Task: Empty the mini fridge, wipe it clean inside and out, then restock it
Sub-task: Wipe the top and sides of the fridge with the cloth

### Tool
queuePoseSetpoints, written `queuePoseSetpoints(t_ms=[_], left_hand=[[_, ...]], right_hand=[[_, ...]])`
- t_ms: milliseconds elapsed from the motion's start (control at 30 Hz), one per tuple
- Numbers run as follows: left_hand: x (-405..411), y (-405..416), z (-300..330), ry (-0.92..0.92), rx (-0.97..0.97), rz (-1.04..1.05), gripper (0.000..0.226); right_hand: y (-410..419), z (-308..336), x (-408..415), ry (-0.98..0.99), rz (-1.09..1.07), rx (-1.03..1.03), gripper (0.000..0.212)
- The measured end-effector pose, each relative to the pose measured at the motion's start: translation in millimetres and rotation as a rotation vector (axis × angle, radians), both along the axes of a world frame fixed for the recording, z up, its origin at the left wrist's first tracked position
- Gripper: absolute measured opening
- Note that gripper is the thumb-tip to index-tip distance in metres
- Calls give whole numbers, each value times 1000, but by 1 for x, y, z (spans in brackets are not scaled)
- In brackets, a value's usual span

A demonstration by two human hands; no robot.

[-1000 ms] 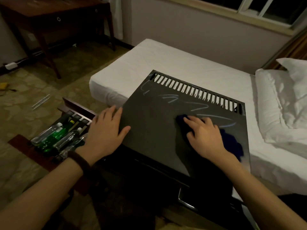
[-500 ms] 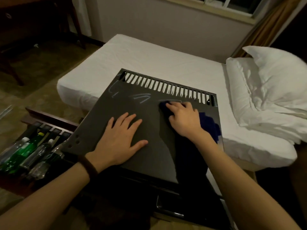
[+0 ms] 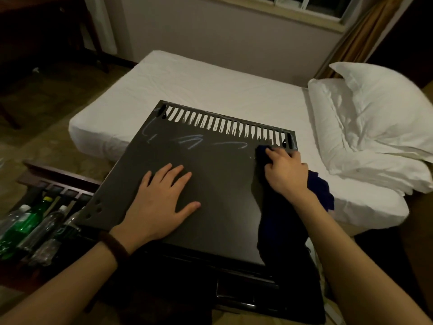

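The mini fridge (image 3: 218,184) fills the middle of the view, its dark top panel facing me, with a row of vent slots along the far edge and pale chalky scribbles below them. My left hand (image 3: 161,202) lies flat on the panel's left half with fingers spread. My right hand (image 3: 284,172) grips a dark blue cloth (image 3: 318,188) at the panel's far right corner, beside the vent slots. The cloth bunches under the fingers and trails back past the wrist. Several bottles (image 3: 28,228), green and clear, lie in a wooden tray at the left.
A bed with a white sheet (image 3: 210,90) runs behind the fridge, with white pillows (image 3: 375,127) at the right. The dark wooden tray (image 3: 58,179) sits on patterned carpet at the left. A wooden desk stands at the far left; a window and curtain are above.
My right hand has slid the cloth rightward along the vent slots to the far right corner, removing some of the scribble. My left hand has shifted onto the panel and stays flat.
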State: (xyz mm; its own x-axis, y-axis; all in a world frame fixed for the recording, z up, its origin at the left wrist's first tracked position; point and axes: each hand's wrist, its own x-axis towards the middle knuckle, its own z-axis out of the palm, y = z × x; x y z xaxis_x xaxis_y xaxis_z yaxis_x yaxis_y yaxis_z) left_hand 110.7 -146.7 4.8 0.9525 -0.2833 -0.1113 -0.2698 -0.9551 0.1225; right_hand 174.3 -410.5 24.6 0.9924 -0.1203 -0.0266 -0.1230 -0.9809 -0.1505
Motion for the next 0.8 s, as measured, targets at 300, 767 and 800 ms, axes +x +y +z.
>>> queuePoseSetpoints(t_ms=[300, 767, 800], left_hand=[[2, -1, 0, -5, 5, -1, 90], [0, -4, 4, 36, 29, -6, 72], [0, -4, 5, 38, 34, -9, 72]], right_hand=[[1, 0, -57, 14, 155, -37, 50], [67, 6, -62, -7, 393, -65, 51], [59, 4, -54, -13, 354, -78, 51]])
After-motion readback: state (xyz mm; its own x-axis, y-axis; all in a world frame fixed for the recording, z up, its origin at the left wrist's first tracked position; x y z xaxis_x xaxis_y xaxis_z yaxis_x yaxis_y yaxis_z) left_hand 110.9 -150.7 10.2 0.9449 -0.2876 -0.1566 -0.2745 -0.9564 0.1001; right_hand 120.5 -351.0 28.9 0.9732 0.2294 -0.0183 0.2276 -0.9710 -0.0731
